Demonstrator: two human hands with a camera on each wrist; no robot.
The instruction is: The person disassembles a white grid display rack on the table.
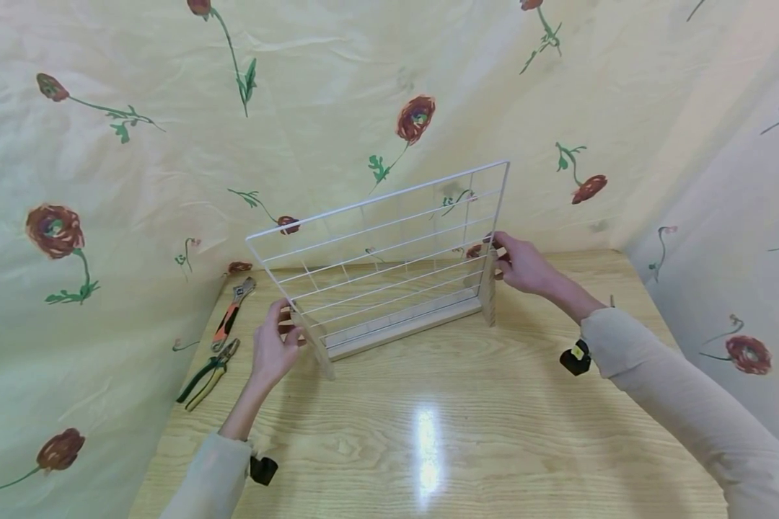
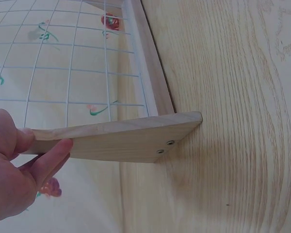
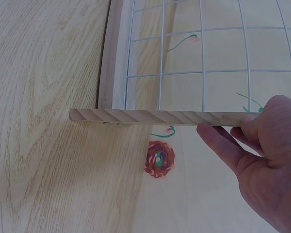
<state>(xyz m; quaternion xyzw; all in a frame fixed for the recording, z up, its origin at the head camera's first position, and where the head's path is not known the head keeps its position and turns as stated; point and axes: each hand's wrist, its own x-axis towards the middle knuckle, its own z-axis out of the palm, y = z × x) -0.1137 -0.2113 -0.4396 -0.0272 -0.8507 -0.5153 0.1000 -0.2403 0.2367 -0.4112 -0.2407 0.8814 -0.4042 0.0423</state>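
Observation:
A white wire grid (image 1: 376,200) stands upright on the table in a light wooden frame, its top edge leaning away toward the cloth. My left hand (image 1: 275,346) pinches the upper part of the left wooden side piece (image 2: 121,143) between thumb and fingers. Two metal screw heads (image 2: 170,142) show low on that piece's outer face. At the other end, my right hand (image 1: 526,267) pinches the upper part of the right side piece (image 3: 160,116). A wooden bottom bar (image 1: 405,329) joins both side pieces along the lower edge of the grid.
On the left of the wooden table (image 1: 363,432) lie an adjustable wrench (image 1: 226,328) with an orange-and-black handle and pliers (image 1: 218,372) with green-and-yellow grips. Flower-printed cloth (image 1: 337,86) hangs behind the table and along both sides.

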